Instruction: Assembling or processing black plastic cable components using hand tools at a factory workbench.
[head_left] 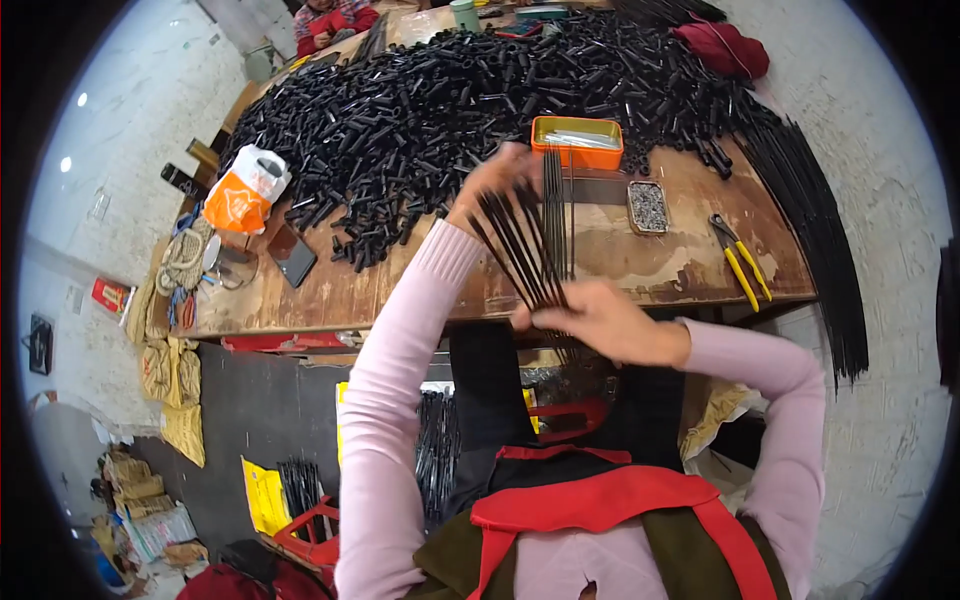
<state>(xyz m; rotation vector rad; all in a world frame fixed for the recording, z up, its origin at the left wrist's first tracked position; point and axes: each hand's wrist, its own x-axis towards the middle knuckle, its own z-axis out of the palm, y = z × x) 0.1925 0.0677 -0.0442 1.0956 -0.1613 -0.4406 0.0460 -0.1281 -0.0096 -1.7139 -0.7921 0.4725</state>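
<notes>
My right hand [608, 322] is closed round the lower part of a fanned bundle of thin black rods [522, 250], just over the table's front edge. The upper ends of the rods spread out towards my left hand [497, 178]. That hand is at their far end, its fingers smeared by motion and partly behind the rods, so I cannot tell what they grip. Several thin dark rods [554, 205] lie lengthwise on the table beyond the bundle. Close by are an orange tin [612, 152] with silvery pieces inside and a small tray of tiny metal parts [648, 208].
A big heap of short black tubes [400, 130] covers the back of the wooden table [690, 262]. Yellow-handled pliers [742, 262], long black rods [815, 240], a phone [291, 255] and an orange-white bag [246, 190] lie around. Another person [335, 22] sits at the far side.
</notes>
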